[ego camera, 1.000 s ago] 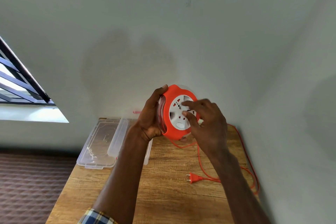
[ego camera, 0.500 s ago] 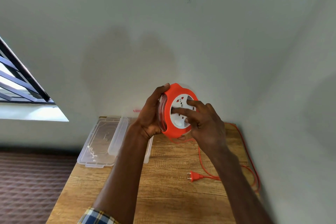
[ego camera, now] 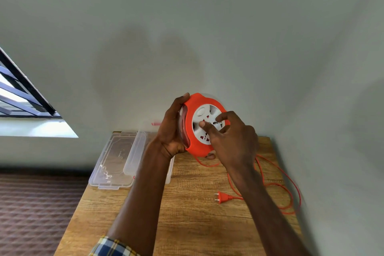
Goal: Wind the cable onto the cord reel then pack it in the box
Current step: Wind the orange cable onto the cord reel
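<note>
Winding under way: round orange plastic cord reel point(ego camera: 194, 129) held at frame centre above the wooden table point(ego camera: 187, 214). Left hand point(ego camera: 171, 131) clasps its rim; right hand point(ego camera: 232, 139), fingers spread, presses the white socket face. Loose orange cable point(ego camera: 276, 185) lower right needs further turns. Clear plastic box point(ego camera: 116, 160) centre left.
</note>
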A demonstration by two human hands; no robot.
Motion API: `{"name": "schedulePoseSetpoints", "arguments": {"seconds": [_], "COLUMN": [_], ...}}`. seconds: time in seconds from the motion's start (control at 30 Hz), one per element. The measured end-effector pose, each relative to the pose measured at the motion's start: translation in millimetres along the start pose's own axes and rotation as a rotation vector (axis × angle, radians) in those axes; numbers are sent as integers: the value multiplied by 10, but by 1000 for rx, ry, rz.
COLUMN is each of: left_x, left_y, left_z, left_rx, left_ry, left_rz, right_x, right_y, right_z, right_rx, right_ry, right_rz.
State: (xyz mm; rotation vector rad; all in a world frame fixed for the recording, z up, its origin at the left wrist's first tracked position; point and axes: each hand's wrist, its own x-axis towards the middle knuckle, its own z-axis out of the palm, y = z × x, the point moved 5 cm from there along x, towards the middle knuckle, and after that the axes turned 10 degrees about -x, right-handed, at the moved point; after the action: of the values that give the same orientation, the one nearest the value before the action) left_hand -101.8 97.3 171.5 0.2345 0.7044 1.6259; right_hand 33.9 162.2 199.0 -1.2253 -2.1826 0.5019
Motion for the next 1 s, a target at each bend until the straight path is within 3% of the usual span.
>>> {"name": "schedulePoseSetpoints", "arguments": {"seconds": [0.1,0.27,0.43,0.6,0.9,1.0], "left_x": [9,-15,-29,-5,-17,-23], "left_y": [25,77,7,22,15,38], "left_z": [33,61,27,-24,3,34], "left_rx": [-8,-17,18,5,42,58], "left_ry": [-5,-13,12,27,38,23], "left_rz": [18,30,-2,5,-8,-17], "right_x": [-35,32,112,82,60,43], "right_y": [-53,31,40,71,43,65], "right_z": [-19,-53,-2,35,73,58], "right_rx": [-43,-41,-10,-37,-124,29], "right_ry": [29,105,-120,-212,-65,-81], "right_rz": [-204,-360,-556,-577,-508,-327]}}
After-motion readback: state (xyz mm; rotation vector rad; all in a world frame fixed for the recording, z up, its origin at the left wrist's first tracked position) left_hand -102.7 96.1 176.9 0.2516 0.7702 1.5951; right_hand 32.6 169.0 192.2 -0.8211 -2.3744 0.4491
